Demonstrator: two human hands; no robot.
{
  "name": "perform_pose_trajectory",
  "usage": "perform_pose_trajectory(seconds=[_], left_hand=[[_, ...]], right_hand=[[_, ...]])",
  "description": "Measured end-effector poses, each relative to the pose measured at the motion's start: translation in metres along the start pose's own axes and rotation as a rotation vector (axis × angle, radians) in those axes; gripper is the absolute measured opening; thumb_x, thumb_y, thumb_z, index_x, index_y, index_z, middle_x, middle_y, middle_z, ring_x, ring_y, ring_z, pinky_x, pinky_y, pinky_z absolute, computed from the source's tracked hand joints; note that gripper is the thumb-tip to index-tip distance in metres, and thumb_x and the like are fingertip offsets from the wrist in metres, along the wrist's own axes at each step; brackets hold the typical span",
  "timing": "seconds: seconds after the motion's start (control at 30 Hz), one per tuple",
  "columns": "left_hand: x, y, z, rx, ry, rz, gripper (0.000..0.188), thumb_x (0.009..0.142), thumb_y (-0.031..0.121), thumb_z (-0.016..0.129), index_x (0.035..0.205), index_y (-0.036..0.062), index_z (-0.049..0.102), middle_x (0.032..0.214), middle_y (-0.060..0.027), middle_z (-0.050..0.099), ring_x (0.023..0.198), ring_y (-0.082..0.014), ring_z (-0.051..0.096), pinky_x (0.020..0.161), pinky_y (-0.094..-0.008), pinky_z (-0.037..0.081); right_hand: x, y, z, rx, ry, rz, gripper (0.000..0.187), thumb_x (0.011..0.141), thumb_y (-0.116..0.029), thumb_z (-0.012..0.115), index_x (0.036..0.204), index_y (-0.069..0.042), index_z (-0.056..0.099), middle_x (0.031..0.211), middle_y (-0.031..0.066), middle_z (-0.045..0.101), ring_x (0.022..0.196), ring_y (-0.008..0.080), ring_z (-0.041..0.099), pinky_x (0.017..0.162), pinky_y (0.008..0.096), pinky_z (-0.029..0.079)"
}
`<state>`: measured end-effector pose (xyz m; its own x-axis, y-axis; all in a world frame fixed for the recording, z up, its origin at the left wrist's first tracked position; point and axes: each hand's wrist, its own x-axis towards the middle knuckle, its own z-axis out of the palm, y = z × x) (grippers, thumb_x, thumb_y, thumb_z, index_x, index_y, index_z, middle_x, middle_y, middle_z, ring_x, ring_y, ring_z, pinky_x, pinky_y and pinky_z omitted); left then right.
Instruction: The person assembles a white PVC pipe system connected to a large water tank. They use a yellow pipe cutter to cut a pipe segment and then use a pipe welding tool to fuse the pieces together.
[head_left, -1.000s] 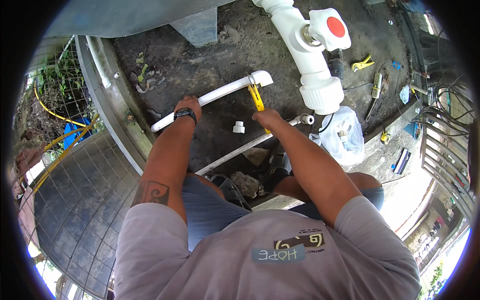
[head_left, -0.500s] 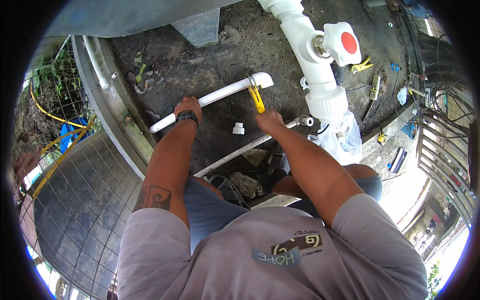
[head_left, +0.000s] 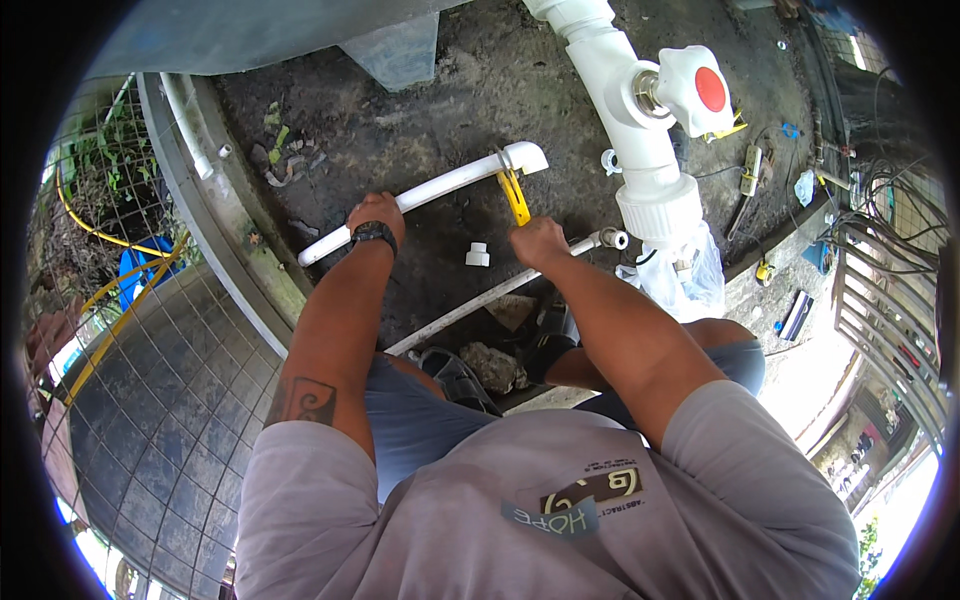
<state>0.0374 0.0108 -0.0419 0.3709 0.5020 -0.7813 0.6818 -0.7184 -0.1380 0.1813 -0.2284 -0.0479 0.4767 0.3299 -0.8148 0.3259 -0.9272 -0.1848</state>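
Observation:
A white plastic pipe with an elbow at its right end lies slanted across the dirt ahead of me. My left hand is closed round it toward its left end. In my closed right hand is a yellow pipe cutter, its metal jaw round the pipe close to the elbow. Whether the blade has entered the pipe cannot be seen. Between my hands sits a small white pipe fitting. Nearer my feet runs a second, thinner white pipe, passing below my right hand.
A big white valve assembly with a red-centred knob stands to the right, above a clear plastic bag. Wire mesh fencing borders the left. Stones lie between my feet, and a power strip lies far right.
The yellow bit below my right fist no longer shows. Both hands, the pipe and the cutter otherwise keep their places; the view has shifted slightly.

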Motion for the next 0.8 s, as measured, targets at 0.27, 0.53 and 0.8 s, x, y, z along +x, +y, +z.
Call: perform_pose_trajectory(seconds=[0.27,0.53,0.8], left_hand=[[-0.005,-0.001,-0.002,-0.020,0.042,0.017,0.038,0.092,0.018,0.056,0.128,0.0039,0.052,0.128,-0.0202,0.054,0.118,-0.0363,0.057,0.094,-0.0467,0.051],[-0.012,-0.005,-0.001,0.009,0.117,0.107,0.033,0.093,0.013,0.054,0.124,0.0005,0.051,0.119,-0.0223,0.056,0.109,-0.0369,0.061,0.089,-0.0437,0.055],[-0.013,-0.012,0.005,0.015,0.288,0.155,0.036,0.090,0.016,0.056,0.122,0.0030,0.050,0.120,-0.0192,0.056,0.110,-0.0363,0.060,0.091,-0.0479,0.050]], right_hand=[[-0.024,-0.021,-0.022,0.129,0.029,0.179,0.042,0.081,-0.029,0.056,0.112,-0.004,0.067,0.122,0.0198,0.064,0.115,0.0354,0.060,0.097,0.0425,0.049],[-0.047,-0.034,-0.036,0.179,0.058,0.237,0.042,0.079,-0.029,0.059,0.110,-0.003,0.067,0.115,0.0213,0.066,0.110,0.0358,0.063,0.095,0.0429,0.050],[0.024,0.023,0.010,-0.130,0.080,-0.145,0.042,0.079,-0.028,0.056,0.107,0.001,0.067,0.113,0.0208,0.067,0.107,0.0368,0.064,0.094,0.0424,0.050]])
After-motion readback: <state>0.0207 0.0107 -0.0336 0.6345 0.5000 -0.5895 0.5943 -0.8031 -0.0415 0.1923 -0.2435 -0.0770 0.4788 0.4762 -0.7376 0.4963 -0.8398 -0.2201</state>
